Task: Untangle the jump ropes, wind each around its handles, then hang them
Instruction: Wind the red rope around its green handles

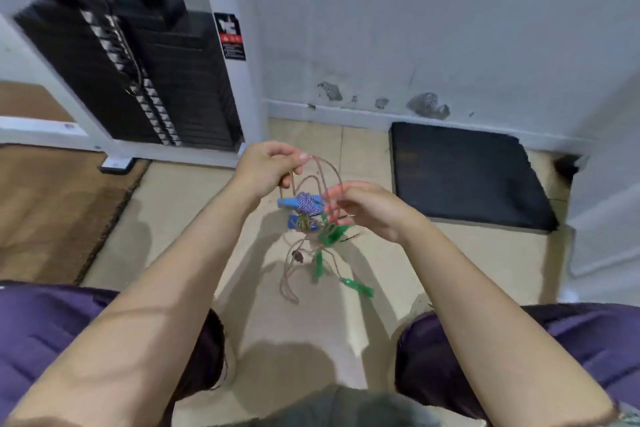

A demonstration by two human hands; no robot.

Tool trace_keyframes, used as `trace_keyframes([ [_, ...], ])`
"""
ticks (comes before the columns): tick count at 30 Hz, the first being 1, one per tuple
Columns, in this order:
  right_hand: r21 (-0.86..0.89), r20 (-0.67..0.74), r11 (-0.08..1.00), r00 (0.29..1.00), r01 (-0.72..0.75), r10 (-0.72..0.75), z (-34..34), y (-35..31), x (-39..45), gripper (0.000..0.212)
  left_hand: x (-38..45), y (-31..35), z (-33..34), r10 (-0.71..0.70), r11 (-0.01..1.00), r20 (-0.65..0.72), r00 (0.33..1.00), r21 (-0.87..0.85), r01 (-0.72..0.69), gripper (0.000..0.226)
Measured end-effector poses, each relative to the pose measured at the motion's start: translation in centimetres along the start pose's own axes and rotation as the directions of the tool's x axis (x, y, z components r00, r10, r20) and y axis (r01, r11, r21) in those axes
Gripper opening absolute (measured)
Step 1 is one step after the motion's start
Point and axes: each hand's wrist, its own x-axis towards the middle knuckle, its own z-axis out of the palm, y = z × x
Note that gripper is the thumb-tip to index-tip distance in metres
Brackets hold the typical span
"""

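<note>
Status, my read: untangling stage, early.
- Left hand (265,168): fingers pinch loop of clear pinkish rope (320,168), raised above floor (180,218).
- Right hand (367,210): fingers curled around same rope strands.
- Bundle hangs between hands: blue handles (289,203) wrapped with purple braided rope (309,203) look wound already; green handles (358,288) dangle loose below, cord knotted.
- Remaining, I judge: free clear rope, wind, hang all.
- Containers: none visible. Hanging point: not seen.

Floor (194,218) btwn weight stack (145,73) & black mat (464,177) open.
</note>
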Motion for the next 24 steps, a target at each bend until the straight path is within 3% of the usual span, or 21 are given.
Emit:
trace_keyframes([
  [9,-0.275,-0.054,0.912,0.942,0.304,-0.33,1.3,-11.9,-11.4,0.002,-6.7,12.5,-1.7,0.356,0.934,-0.084,0.931,0.063,-0.352,0.008],
  [12,-0.405,-0.064,0.853,0.92,0.33,-0.386,1.6,-13.5,-12.8,0.012,-7.4,13.7,-2.1,0.419,0.907,-0.058,0.906,0.084,-0.414,0.005],
  [17,-0.512,-0.079,0.792,0.9,0.333,-0.429,1.1,-13.7,-12.9,0.007,-6.5,12.7,-2.3,0.431,0.89,-0.028,0.902,0.178,-0.419,0.011],
  [24,-0.403,-0.18,0.87,0.908,0.284,-0.379,0.3,-9.7,-10.4,0.007,-5.6,8.0,-1.3,0.317,0.928,-0.001,0.948,0.205,-0.311,0.013],
])
